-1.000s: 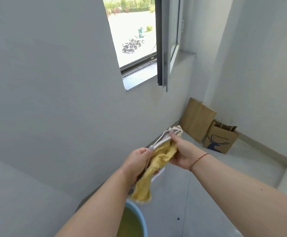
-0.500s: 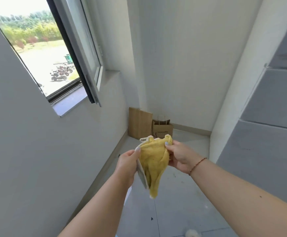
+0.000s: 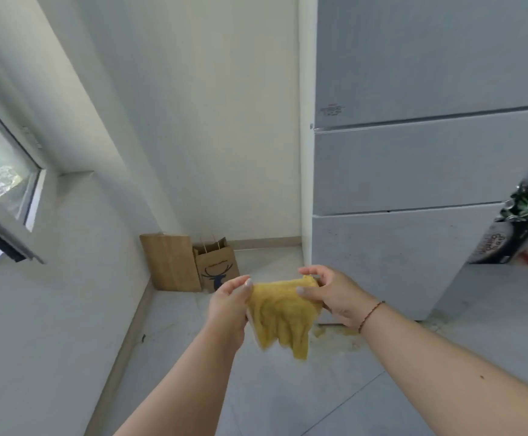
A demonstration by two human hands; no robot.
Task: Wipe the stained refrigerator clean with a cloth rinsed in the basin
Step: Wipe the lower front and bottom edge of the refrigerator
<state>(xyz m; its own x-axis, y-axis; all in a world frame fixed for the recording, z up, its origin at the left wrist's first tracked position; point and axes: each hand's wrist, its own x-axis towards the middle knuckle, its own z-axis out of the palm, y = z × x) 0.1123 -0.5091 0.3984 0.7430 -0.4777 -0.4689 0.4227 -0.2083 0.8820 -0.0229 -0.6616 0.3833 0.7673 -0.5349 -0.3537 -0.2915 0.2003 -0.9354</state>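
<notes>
A yellow cloth (image 3: 280, 316) hangs spread between my two hands at the middle of the view. My left hand (image 3: 228, 305) pinches its left top corner and my right hand (image 3: 332, 295) pinches its right top corner. The pale grey refrigerator (image 3: 413, 171) stands on the right, with three door sections and faint specks on the lowest one. The cloth is in front of the fridge's lower left corner, a short way from it. The basin is out of view.
A flat brown board (image 3: 171, 262) and a brown paper bag with a deer print (image 3: 217, 265) lean in the far corner. A window (image 3: 1, 180) is on the left wall. Yellowish stains (image 3: 341, 336) mark the floor by the fridge. A dark printed bag (image 3: 505, 237) sits at right.
The view swung right from the window to the refrigerator, and the basin dropped out of sight. My hands spread the bunched cloth wider between them.
</notes>
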